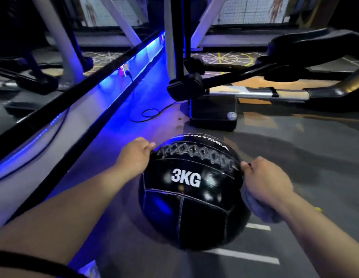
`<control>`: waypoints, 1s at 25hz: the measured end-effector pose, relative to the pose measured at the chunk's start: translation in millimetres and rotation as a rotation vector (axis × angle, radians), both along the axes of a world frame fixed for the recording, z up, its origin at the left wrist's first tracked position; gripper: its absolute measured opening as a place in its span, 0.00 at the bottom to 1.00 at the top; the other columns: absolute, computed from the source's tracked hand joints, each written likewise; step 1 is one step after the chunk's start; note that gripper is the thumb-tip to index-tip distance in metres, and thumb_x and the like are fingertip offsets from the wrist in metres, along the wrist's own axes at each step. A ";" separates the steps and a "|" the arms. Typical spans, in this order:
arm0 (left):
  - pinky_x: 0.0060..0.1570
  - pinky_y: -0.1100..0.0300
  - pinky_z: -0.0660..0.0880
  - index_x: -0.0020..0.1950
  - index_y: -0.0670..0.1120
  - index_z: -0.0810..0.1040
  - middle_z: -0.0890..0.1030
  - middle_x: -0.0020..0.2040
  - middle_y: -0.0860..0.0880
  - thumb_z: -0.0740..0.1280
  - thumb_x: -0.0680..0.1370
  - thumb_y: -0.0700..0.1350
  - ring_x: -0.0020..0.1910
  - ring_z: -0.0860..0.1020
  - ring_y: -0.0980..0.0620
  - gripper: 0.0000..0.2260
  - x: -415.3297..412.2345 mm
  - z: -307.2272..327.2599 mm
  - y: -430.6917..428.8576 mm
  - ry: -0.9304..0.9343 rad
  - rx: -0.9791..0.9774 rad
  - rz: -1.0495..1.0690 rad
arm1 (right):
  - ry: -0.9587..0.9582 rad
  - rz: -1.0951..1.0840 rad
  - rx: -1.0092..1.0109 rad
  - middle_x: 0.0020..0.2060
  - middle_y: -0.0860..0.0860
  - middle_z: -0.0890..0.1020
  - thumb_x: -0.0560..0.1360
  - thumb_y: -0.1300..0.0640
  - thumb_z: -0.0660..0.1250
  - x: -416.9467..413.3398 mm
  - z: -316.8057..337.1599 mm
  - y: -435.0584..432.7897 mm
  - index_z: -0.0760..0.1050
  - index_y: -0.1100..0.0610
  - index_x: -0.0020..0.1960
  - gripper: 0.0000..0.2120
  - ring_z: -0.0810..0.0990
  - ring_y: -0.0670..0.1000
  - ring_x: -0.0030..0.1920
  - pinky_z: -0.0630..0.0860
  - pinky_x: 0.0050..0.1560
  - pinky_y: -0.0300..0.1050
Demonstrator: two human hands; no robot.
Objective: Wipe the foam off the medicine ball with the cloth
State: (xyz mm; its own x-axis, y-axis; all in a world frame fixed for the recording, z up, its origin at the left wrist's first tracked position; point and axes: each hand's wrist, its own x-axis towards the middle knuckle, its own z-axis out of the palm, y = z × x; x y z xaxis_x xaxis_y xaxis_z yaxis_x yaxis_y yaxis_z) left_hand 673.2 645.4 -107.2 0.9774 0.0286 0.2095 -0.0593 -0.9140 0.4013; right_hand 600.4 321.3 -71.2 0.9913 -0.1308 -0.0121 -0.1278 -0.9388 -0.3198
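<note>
A black medicine ball (pixel 192 199) marked "3KG" with white criss-cross lacing across its top is held above the grey floor between both hands. My left hand (pixel 134 155) grips its upper left side, fingers curled over the lacing end. My right hand (pixel 264 179) presses on the upper right side, with a grey cloth (pixel 261 211) bunched under the palm against the ball. A few small whitish patches show around the "3KG" lettering; whether they are foam or light glare I cannot tell.
A black machine base (pixel 213 113) with an upright post stands just beyond the ball. A mirrored wall with a blue light strip (pixel 106 93) runs along the left, a thin cable (pixel 146 114) looped below it. White floor lines (pixel 244 255) lie near me.
</note>
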 end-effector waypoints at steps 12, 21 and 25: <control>0.46 0.48 0.69 0.31 0.45 0.65 0.76 0.43 0.36 0.57 0.83 0.49 0.46 0.77 0.35 0.21 52.4 -11.4 119.3 0.052 0.045 0.280 | -0.013 0.210 0.022 0.59 0.58 0.76 0.84 0.48 0.50 120.0 -42.1 133.5 0.78 0.60 0.58 0.22 0.77 0.61 0.59 0.72 0.55 0.50; 0.48 0.49 0.72 0.47 0.43 0.74 0.75 0.52 0.44 0.61 0.80 0.55 0.47 0.75 0.42 0.14 8.5 -0.8 71.3 -0.174 -0.058 0.298 | 0.067 0.155 0.203 0.28 0.49 0.73 0.82 0.42 0.56 88.3 -30.7 90.1 0.66 0.55 0.29 0.26 0.74 0.58 0.38 0.67 0.39 0.46; 0.61 0.45 0.71 0.59 0.48 0.76 0.76 0.59 0.49 0.58 0.73 0.64 0.57 0.75 0.46 0.24 -18.8 8.8 31.4 -0.146 0.211 -0.106 | 0.033 0.132 0.348 0.27 0.51 0.73 0.82 0.44 0.57 52.8 -16.8 61.2 0.67 0.59 0.30 0.26 0.72 0.57 0.34 0.66 0.37 0.47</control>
State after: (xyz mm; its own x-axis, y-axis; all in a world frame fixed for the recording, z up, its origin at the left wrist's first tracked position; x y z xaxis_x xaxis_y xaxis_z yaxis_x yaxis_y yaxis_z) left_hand 654.4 676.9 -98.5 0.9314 -0.1320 0.3391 -0.2027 -0.9621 0.1823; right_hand 653.2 382.5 -88.0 0.9977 0.0161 -0.0654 -0.0280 -0.7839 -0.6203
